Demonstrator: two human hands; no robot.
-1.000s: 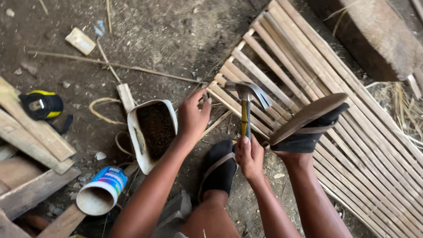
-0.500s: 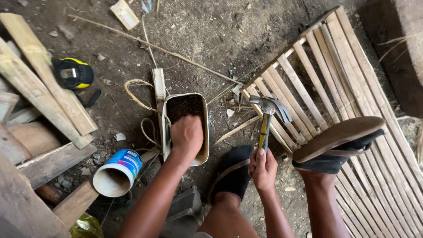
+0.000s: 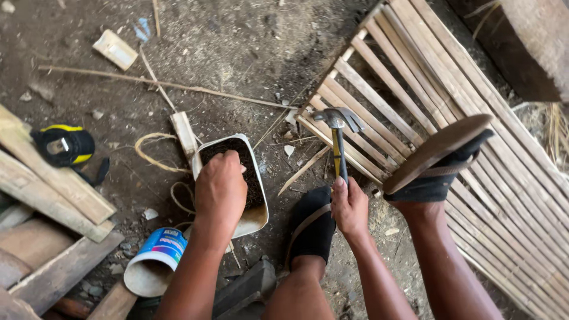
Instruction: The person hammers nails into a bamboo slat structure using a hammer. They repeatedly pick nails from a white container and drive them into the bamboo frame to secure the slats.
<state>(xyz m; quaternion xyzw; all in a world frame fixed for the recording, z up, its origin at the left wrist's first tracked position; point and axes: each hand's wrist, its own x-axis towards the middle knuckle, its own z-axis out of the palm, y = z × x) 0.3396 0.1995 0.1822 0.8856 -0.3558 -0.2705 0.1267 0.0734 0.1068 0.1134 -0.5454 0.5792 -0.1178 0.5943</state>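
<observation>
The person crouches over the dirt floor, and the left hand [image 3: 220, 188] has come off the slatted bamboo panel [image 3: 450, 106], where it rested a moment ago, and now dips into the cut-open white plastic container [image 3: 252, 216] of small dark nails that sits just beside the left foot. The fingers are curled down into the dark heap, knuckles up, so I cannot tell whether they have closed on anything yet; they look bunched, not spread. The right hand [image 3: 349, 207] has hardly moved: it is wrapped tight around the yellow-and-black handle of the steel claw hammer [image 3: 338, 127], which stands upright with its head resting on the near edge of the bamboo panel. The right foot, in a dark sock and brown flat sandal [image 3: 435, 154], is tipped up on its heel on the slats, as it was before; the left sandal [image 3: 311, 228] lies flat on the ground between the two arms. From the shift of the left hand I would judge that the hammering is paused while a fresh nail is fetched. Off to the left lie rough wooden planks [image 3: 53, 189], a black-and-yellow tape measure [image 3: 64, 145] near them, and a blue-and-white can [image 3: 153, 261] on its side just below the nail container.
</observation>
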